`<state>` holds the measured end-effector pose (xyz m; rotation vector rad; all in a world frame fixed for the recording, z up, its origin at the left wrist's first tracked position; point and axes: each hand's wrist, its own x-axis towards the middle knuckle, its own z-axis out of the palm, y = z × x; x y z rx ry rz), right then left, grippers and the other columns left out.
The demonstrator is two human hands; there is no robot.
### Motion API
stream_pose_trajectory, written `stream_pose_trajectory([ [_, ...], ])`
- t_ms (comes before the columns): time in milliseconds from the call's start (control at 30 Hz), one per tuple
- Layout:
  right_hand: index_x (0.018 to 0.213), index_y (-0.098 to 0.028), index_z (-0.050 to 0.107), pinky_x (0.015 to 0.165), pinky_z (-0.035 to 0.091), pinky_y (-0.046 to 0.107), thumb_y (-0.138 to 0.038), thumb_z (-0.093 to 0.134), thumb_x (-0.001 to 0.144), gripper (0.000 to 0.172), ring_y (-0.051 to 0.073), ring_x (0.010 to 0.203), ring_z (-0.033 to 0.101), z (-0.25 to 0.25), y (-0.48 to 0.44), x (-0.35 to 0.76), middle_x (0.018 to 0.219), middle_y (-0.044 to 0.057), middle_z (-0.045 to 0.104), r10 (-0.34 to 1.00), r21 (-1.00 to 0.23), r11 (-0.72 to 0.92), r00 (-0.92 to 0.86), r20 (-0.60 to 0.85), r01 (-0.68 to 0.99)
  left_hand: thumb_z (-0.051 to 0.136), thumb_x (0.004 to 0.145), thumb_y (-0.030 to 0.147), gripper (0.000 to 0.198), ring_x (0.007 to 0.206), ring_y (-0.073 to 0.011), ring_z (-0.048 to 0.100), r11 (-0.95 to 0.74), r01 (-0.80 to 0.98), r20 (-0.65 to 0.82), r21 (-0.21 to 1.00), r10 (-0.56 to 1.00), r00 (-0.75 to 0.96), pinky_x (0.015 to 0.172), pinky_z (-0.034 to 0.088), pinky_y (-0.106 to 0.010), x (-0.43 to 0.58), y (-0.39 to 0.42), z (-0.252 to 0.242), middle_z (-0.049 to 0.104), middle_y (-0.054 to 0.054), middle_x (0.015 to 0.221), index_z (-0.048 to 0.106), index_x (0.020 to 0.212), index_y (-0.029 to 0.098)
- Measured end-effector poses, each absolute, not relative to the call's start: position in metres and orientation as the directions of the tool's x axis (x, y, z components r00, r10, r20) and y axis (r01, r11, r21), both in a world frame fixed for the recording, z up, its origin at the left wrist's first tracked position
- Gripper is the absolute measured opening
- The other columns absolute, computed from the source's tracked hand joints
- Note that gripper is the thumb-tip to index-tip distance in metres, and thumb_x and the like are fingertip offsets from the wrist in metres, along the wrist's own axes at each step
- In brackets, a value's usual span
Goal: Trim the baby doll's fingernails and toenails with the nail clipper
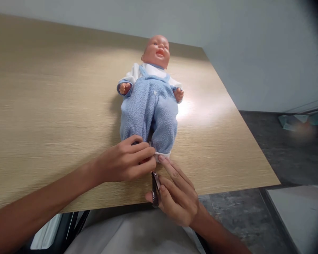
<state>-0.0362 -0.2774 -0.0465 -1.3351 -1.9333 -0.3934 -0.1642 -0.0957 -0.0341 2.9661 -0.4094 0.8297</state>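
A baby doll (148,102) in blue fleece overalls and a white top lies on its back, head toward the far edge. My left hand (129,158) is closed around the lower legs and feet of the doll, its fingers largely hiding them. My right hand (177,197) grips a metal nail clipper (155,188) between thumb and fingers, its jaws pointing up at the doll's foot. The right index fingertip touches the white trouser cuff (163,154). Whether the jaws meet the toes cannot be made out.
The doll rests on a light wooden table (55,88), whose near edge runs just below my hands. Behind it rises a pale wall (243,42). On the right, a dark grey floor (286,151) shows, with a blurred teal object (294,121) lying near the wall.
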Motion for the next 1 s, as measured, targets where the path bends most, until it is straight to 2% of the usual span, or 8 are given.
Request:
stream_pose_trajectory([
  [167, 0.098, -0.012, 0.053, 0.094, 0.059, 0.063, -0.023, 0.068, 0.093, 0.02, 0.044, 0.126, 0.058, -0.05, -0.277, -0.036, 0.091, 0.015, 0.073, 0.67, -0.152, 0.405, -0.18, 0.72, 0.901, 0.057, 0.098, 0.017, 0.016, 0.076, -0.0153, 0.063, -0.96, -0.278, 0.571, 0.014, -0.221, 0.791, 0.079, 0.054, -0.034, -0.164, -0.095, -0.034, 0.067, -0.004, 0.082, 0.06, 0.083, 0.016],
  [433, 0.097, -0.012, 0.054, 0.094, 0.059, 0.062, -0.024, 0.06, 0.097, 0.013, 0.043, 0.127, 0.058, -0.054, -0.276, -0.048, 0.079, 0.012, 0.071, 0.657, -0.147, 0.336, -0.12, 0.745, 0.93, 0.057, 0.098, 0.017, 0.019, 0.076, -0.0157, 0.065, -0.949, -0.306, 0.639, 0.074, -0.191, 0.745, 0.078, 0.056, -0.034, -0.164, -0.093, -0.036, 0.069, -0.006, 0.082, 0.058, 0.079, 0.016],
  [567, 0.098, -0.012, 0.054, 0.097, 0.056, 0.066, -0.028, 0.064, 0.096, 0.018, 0.044, 0.126, 0.058, -0.055, -0.277, -0.051, 0.085, 0.013, 0.073, 0.671, -0.163, 0.316, -0.099, 0.735, 0.935, 0.056, 0.099, 0.019, 0.022, 0.076, -0.0151, 0.064, -0.952, -0.298, 0.64, 0.076, -0.182, 0.747, 0.078, 0.057, -0.033, -0.164, -0.093, -0.037, 0.069, -0.005, 0.081, 0.058, 0.077, 0.017],
  [700, 0.099, -0.012, 0.054, 0.096, 0.056, 0.066, -0.024, 0.058, 0.098, 0.013, 0.043, 0.126, 0.058, -0.052, -0.278, -0.05, 0.08, 0.013, 0.072, 0.67, -0.156, 0.318, -0.105, 0.735, 0.935, 0.055, 0.1, 0.019, 0.021, 0.076, -0.0145, 0.065, -0.95, -0.3, 0.637, 0.081, -0.182, 0.749, 0.079, 0.057, -0.033, -0.164, -0.093, -0.037, 0.069, -0.005, 0.083, 0.058, 0.079, 0.017],
  [767, 0.106, -0.011, 0.053, 0.098, 0.056, 0.064, -0.027, 0.056, 0.1, 0.017, 0.041, 0.125, 0.06, -0.051, -0.278, -0.048, 0.083, 0.014, 0.073, 0.676, -0.194, 0.321, -0.081, 0.732, 0.927, 0.054, 0.1, 0.019, 0.021, 0.077, -0.0149, 0.065, -0.95, -0.3, 0.642, 0.087, -0.176, 0.746, 0.079, 0.057, -0.033, -0.164, -0.094, -0.038, 0.07, -0.005, 0.083, 0.058, 0.079, 0.017],
  [867, 0.12, -0.009, 0.048, 0.101, 0.054, 0.064, -0.032, 0.056, 0.1, 0.031, 0.04, 0.125, 0.061, -0.049, -0.278, -0.047, 0.093, 0.018, 0.075, 0.688, -0.264, 0.333, -0.042, 0.724, 0.905, 0.054, 0.099, 0.017, 0.02, 0.079, -0.0163, 0.067, -0.949, -0.302, 0.649, 0.095, -0.171, 0.742, 0.079, 0.058, -0.034, -0.164, -0.094, -0.037, 0.071, -0.007, 0.083, 0.059, 0.08, 0.016],
  [1000, 0.123, -0.01, 0.049, 0.104, 0.052, 0.064, -0.035, 0.056, 0.099, 0.035, 0.039, 0.128, 0.059, -0.05, -0.277, -0.046, 0.098, 0.017, 0.076, 0.708, -0.293, 0.332, -0.031, 0.705, 0.897, 0.054, 0.099, 0.017, 0.02, 0.079, -0.0153, 0.067, -0.952, -0.29, 0.642, 0.093, -0.166, 0.749, 0.08, 0.057, -0.033, -0.165, -0.094, -0.038, 0.071, -0.006, 0.084, 0.059, 0.08, 0.016],
])
